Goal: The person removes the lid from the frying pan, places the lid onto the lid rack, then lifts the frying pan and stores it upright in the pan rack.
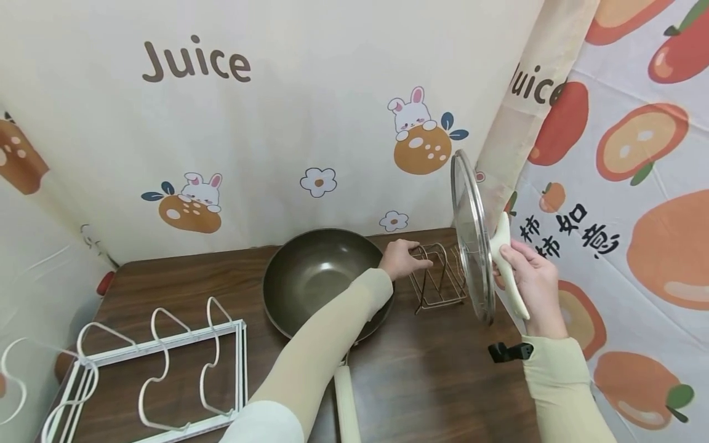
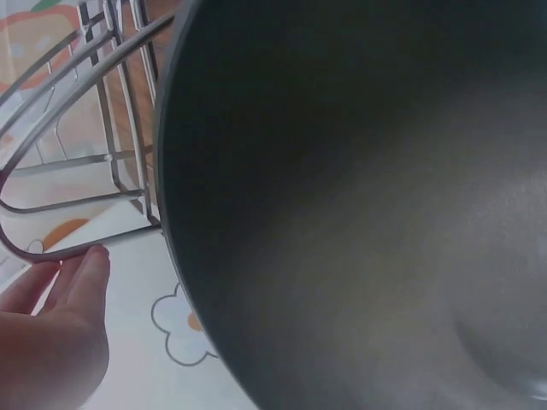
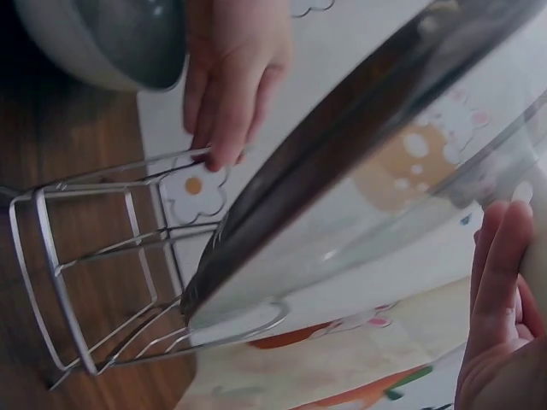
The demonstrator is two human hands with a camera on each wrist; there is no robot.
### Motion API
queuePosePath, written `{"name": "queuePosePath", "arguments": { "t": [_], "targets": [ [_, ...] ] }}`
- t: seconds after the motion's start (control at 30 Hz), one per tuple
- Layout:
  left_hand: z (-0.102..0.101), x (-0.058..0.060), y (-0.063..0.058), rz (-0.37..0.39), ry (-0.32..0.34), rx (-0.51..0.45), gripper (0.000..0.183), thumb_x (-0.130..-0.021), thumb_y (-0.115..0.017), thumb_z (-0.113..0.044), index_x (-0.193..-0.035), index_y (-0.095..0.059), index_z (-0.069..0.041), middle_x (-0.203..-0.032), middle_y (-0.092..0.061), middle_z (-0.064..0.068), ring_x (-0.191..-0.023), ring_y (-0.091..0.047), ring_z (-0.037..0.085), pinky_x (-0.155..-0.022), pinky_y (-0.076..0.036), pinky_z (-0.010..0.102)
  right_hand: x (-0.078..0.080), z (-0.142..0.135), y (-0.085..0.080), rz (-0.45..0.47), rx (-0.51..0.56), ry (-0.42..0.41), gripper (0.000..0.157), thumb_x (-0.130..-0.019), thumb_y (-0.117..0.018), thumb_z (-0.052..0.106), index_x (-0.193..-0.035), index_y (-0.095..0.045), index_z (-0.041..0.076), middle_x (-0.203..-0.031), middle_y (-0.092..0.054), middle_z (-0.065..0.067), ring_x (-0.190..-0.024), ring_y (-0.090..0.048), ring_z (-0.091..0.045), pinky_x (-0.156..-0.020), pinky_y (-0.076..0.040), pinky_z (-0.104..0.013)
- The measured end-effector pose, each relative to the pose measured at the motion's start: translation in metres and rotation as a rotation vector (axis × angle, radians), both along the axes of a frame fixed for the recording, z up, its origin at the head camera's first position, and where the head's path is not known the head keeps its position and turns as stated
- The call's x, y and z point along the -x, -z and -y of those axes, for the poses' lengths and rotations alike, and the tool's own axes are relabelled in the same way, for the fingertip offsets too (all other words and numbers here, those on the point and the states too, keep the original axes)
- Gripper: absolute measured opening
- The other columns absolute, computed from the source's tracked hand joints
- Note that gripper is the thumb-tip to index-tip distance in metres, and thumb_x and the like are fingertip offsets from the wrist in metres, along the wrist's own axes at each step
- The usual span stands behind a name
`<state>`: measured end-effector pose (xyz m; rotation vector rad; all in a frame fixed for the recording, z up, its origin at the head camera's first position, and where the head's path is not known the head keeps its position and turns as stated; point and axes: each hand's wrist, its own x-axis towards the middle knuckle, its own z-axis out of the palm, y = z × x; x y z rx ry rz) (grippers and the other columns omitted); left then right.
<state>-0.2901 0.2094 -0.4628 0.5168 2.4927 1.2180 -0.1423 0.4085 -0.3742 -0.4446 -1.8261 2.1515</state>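
My right hand (image 1: 534, 280) grips the cream handle (image 1: 506, 271) of a glass pan lid (image 1: 473, 240) with a metal rim. The lid stands nearly upright in the air, over the right end of a small wire lid rack (image 1: 440, 301). My left hand (image 1: 403, 259) pinches the top of the rack's left wire loop, and in the left wrist view its fingertips (image 2: 98, 256) lie against the wire. A dark wok (image 1: 310, 283) with a cream handle (image 1: 346, 406) sits left of the rack, partly hidden under my left forearm.
A white rack (image 1: 240, 363) with several curved wire dividers stands at the left on the brown wooden table (image 1: 432, 369). Printed cloth (image 1: 277, 123) hangs behind the table, and fruit-patterned cloth (image 1: 626, 295) hangs along the right. A black strap end (image 1: 509, 352) sticks out from my right wrist.
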Motion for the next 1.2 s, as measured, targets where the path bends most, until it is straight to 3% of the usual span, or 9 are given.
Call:
{"name": "queuePosePath", "arguments": {
  "t": [0.17,0.47,0.57,0.67,0.73,0.97,1.2],
  "targets": [
    [0.002,0.000,-0.001,0.014,0.012,0.009,0.067,-0.090,-0.081,-0.039,-0.148,-0.058,-0.013,-0.149,-0.061,0.006,-0.134,-0.061,0.022,-0.109,-0.054,0.038,0.010,-0.008,0.012,0.082,-0.021,-0.010,0.014,-0.095,-0.076,0.026,-0.109,-0.079,0.029,-0.082,-0.077,0.009,-0.061,-0.068,-0.005,-0.053,-0.057,-0.022],
    [0.003,-0.001,-0.002,0.009,0.006,0.029,0.068,-0.088,-0.082,-0.040,-0.147,-0.059,-0.014,-0.148,-0.063,0.005,-0.134,-0.062,0.021,-0.109,-0.053,0.037,0.025,-0.011,0.039,0.052,0.018,-0.053,0.011,-0.096,-0.075,0.021,-0.106,-0.078,0.025,-0.088,-0.079,0.006,-0.068,-0.074,-0.009,-0.063,-0.062,-0.022],
    [0.003,0.000,-0.003,0.006,0.017,0.042,0.069,-0.088,-0.082,-0.041,-0.147,-0.059,-0.014,-0.148,-0.062,0.006,-0.134,-0.062,0.022,-0.110,-0.053,0.036,0.030,-0.010,0.047,0.087,0.012,-0.032,0.031,-0.094,-0.077,0.022,-0.124,-0.073,0.015,-0.091,-0.079,0.007,-0.071,-0.076,-0.009,-0.066,-0.063,-0.023],
    [0.002,0.000,-0.005,-0.010,0.013,0.055,0.069,-0.087,-0.083,-0.042,-0.146,-0.060,-0.014,-0.148,-0.062,0.006,-0.136,-0.060,0.022,-0.112,-0.052,0.036,0.035,-0.011,0.053,0.130,-0.028,-0.021,0.060,-0.093,-0.078,0.029,-0.145,-0.058,0.005,-0.099,-0.075,0.013,-0.073,-0.075,-0.007,-0.067,-0.063,-0.022],
    [0.001,-0.001,-0.006,-0.020,0.010,0.067,0.068,-0.088,-0.082,-0.043,-0.146,-0.060,-0.014,-0.149,-0.062,0.005,-0.137,-0.059,0.022,-0.112,-0.051,0.035,0.038,-0.011,0.056,0.154,-0.055,-0.031,0.071,-0.094,-0.077,0.032,-0.150,-0.050,0.000,-0.101,-0.074,0.014,-0.074,-0.074,-0.006,-0.068,-0.063,-0.022],
    [0.000,-0.003,-0.006,0.010,0.009,0.064,0.067,-0.089,-0.081,-0.041,-0.147,-0.059,-0.015,-0.150,-0.061,0.004,-0.138,-0.058,0.021,-0.111,-0.052,0.035,0.045,-0.010,0.065,0.200,-0.124,-0.065,0.059,-0.093,-0.077,0.040,-0.140,-0.064,0.006,-0.092,-0.077,0.015,-0.070,-0.074,-0.006,-0.067,-0.062,-0.022],
    [0.001,-0.002,-0.005,-0.005,-0.002,0.060,0.066,-0.089,-0.081,-0.040,-0.146,-0.060,-0.014,-0.148,-0.063,0.005,-0.136,-0.060,0.021,-0.110,-0.053,0.035,0.056,-0.008,0.068,0.202,-0.224,-0.110,0.075,-0.093,-0.075,0.044,-0.148,-0.052,-0.002,-0.085,-0.077,0.018,-0.067,-0.073,-0.003,-0.060,-0.058,-0.017]
  ]
}}
